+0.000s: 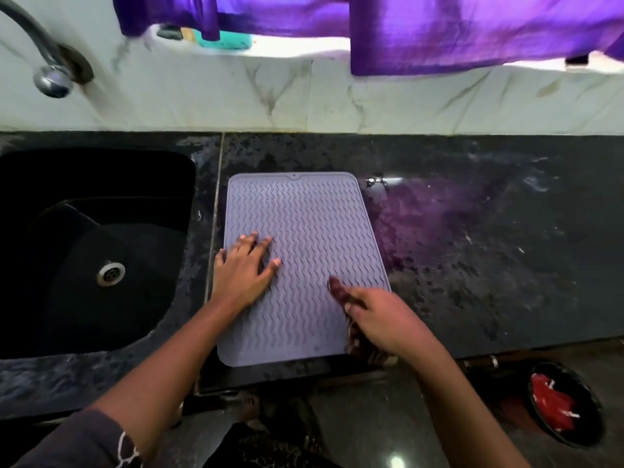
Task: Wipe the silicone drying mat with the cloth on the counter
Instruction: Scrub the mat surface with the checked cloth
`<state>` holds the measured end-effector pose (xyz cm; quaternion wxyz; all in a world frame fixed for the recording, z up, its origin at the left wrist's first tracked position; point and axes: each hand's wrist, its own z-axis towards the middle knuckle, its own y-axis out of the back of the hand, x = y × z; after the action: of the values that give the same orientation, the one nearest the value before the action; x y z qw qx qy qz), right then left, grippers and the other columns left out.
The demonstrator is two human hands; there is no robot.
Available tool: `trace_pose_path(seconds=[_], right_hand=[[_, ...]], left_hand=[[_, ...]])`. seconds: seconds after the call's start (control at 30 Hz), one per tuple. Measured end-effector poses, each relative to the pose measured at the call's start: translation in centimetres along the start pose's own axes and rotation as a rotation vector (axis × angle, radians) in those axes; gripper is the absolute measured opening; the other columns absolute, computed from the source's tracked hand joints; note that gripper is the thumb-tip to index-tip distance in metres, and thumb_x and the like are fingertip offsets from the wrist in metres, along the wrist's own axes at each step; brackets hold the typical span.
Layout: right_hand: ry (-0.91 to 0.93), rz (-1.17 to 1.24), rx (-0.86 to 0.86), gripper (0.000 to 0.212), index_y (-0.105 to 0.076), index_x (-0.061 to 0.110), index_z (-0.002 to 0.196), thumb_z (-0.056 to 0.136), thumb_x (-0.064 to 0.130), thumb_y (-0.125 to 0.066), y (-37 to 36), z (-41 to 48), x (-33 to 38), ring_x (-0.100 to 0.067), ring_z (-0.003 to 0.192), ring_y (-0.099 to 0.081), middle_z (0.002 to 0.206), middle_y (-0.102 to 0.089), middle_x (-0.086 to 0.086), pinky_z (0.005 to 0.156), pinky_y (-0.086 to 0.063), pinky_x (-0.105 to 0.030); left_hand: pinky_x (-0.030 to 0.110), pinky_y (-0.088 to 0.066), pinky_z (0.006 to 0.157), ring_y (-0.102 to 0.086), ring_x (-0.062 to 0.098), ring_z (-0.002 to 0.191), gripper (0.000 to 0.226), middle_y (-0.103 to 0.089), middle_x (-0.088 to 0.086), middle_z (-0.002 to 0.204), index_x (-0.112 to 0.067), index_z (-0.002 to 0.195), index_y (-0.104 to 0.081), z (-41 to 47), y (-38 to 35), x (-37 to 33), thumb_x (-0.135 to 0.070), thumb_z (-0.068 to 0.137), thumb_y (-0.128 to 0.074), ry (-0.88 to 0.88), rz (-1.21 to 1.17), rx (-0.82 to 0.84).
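A lilac silicone drying mat (310, 224) with wavy ridges lies flat on the dark counter, just right of the sink. My left hand (244, 268) presses flat on the mat's left side, fingers spread. My right hand (378, 319) is at the mat's near right corner, closed around a dark patterned cloth (358, 342). The cloth is blurred and mostly hidden under that hand; a bit of it sticks out past the fingers onto the mat.
A black sink (67, 251) with a metal drain is at the left, a tap (50, 76) above it. Wet dark counter (489, 248) stretches right of the mat. Purple curtains (472, 32) hang over the marble backsplash. A black bowl (567, 407) with red contents sits on the floor.
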<state>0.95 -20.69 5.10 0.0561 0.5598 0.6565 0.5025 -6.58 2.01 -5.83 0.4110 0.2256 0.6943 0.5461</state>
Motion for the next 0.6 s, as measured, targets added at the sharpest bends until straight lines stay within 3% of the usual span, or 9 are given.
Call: trace_pose_path(seconds=[0.1,0.27,0.37,0.47,0.53,0.6], right_hand=[[0.042,0.062,-0.182,0.039,-0.049,0.034,0.134,0.096,0.028,-0.044,1.1,5.0,3.6,-0.023,0.093,-0.061,0.106,-0.067,-0.006,0.086,-0.052,-0.039],[0.069,-0.018,-0.458,0.032,-0.059,0.017,0.122,0.097,0.024,-0.041,2.5,14.9,9.9,-0.031,0.108,-0.048,0.108,-0.065,-0.014,0.086,-0.041,-0.039],[0.071,-0.115,-0.522,0.035,-0.056,0.013,0.125,0.097,0.027,-0.040,1.3,21.1,11.4,-0.032,0.115,-0.044,0.121,-0.060,-0.014,0.089,-0.039,-0.039],[0.083,-0.343,-0.423,0.055,-0.030,0.019,0.146,0.097,0.045,-0.031,-1.2,25.0,11.0,-0.029,0.142,-0.017,0.156,-0.023,-0.007,0.110,-0.019,-0.050],[0.092,-0.386,-0.396,0.065,-0.016,0.021,0.151,0.096,0.054,-0.024,-2.4,26.6,10.3,-0.024,0.147,0.001,0.160,-0.006,-0.004,0.114,-0.003,-0.052],[0.099,-0.363,-0.408,0.065,-0.015,0.020,0.151,0.096,0.054,-0.024,-2.6,27.5,9.7,-0.024,0.147,0.001,0.160,-0.006,-0.004,0.116,-0.004,-0.049]], left_hand=[[0.046,-0.031,0.102,-0.043,0.022,0.129,0.043,-0.051,0.000,0.137,-0.025,0.133,-0.051,2.5,2.0,1.1,-0.044,0.095,-0.043,0.000,-0.137,-0.074],[0.042,-0.038,0.097,-0.048,0.026,0.123,0.040,-0.055,0.003,0.132,-0.021,0.130,-0.054,8.4,3.1,3.5,-0.031,0.092,-0.052,-0.055,-0.126,-0.125],[0.046,-0.030,0.108,-0.037,0.026,0.135,0.050,-0.042,0.007,0.146,-0.018,0.139,-0.043,11.4,3.0,4.1,-0.030,0.091,-0.049,-0.055,-0.041,-0.123],[0.048,-0.013,0.116,-0.018,0.023,0.145,0.055,-0.024,0.007,0.157,-0.016,0.147,-0.029,13.1,2.3,4.5,-0.035,0.097,-0.039,-0.040,0.008,-0.076],[0.047,-0.006,0.118,-0.009,0.021,0.148,0.057,-0.015,0.006,0.160,-0.016,0.150,-0.021,13.5,1.4,4.8,-0.038,0.099,-0.032,-0.029,0.008,-0.052],[0.045,-0.003,0.118,-0.006,0.020,0.148,0.057,-0.012,0.005,0.160,-0.016,0.151,-0.017,13.4,0.8,4.9,-0.039,0.100,-0.029,-0.030,0.022,-0.064]])
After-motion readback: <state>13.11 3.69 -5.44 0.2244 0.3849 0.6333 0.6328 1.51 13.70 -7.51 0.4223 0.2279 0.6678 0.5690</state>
